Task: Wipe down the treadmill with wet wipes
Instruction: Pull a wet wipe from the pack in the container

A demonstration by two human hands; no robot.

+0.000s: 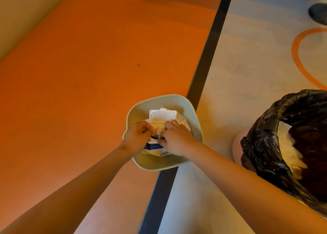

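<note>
A pack of wet wipes [163,151] lies in a pale green basin [159,164] on the floor, its white flip lid [162,115] standing open. My left hand [137,136] pinches a wet wipe [160,128] at the pack's opening. My right hand [177,139] rests on the pack beside the opening, fingers curled over it and touching the same wipe. The treadmill is not in view.
An orange floor strip [88,74] runs on the left, bounded by a dark line [203,70]. A bin lined with a black bag [283,145], holding used wipes, stands at the right. A dark shoe [318,13] shows at the top right.
</note>
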